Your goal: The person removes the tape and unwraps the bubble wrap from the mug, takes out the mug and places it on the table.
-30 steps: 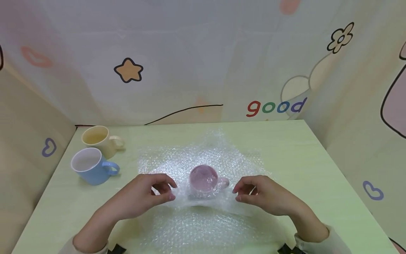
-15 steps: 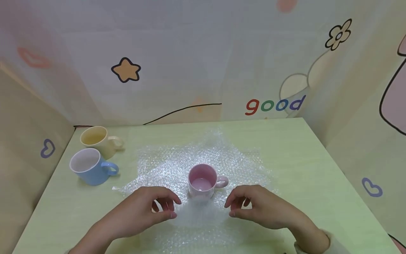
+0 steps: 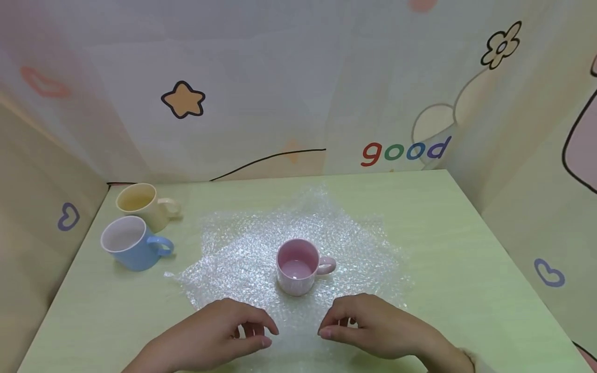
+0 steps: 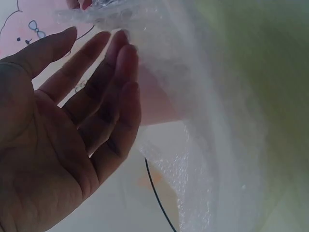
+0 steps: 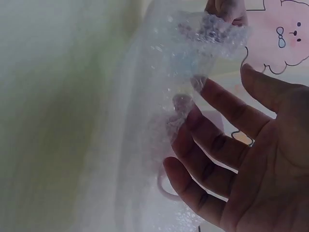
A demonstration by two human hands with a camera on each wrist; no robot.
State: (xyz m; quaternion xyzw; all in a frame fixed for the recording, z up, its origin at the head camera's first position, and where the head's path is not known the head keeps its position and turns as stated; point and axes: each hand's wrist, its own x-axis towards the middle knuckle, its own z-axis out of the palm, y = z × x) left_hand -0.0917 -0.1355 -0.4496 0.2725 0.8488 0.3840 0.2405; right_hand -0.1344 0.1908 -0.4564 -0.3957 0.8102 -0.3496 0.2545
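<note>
A pink mug (image 3: pixel 297 282) stands upright on clear bubble wrap (image 3: pixel 252 248), its handle pointing right. Toward the person from the mug, the left hand (image 3: pixel 224 334) hovers at the wrap's near part with relaxed, bent fingers. Across from it is the right hand (image 3: pixel 373 326), also loosely bent; a gap separates the two. In the left wrist view the fingers (image 4: pixel 128 104) lie against or beside a raised sheet of wrap, thumb apart. Fingertips (image 5: pixel 182 104) of the right hand touch the wrap in the right wrist view, its thumb apart too. Neither hand touches the mug.
A blue mug (image 3: pixel 135 254) and a yellow mug (image 3: pixel 156 212) stand close together at the table's left, handles to the right. The pale green table (image 3: pixel 466 290) extends right of the wrap. A printed curtain (image 3: pixel 280 93) hangs behind and on both sides.
The wrap flap that covered the pink mug has come down toward the person, leaving the mug uncovered. Both hands have drawn back toward the body and closer together.
</note>
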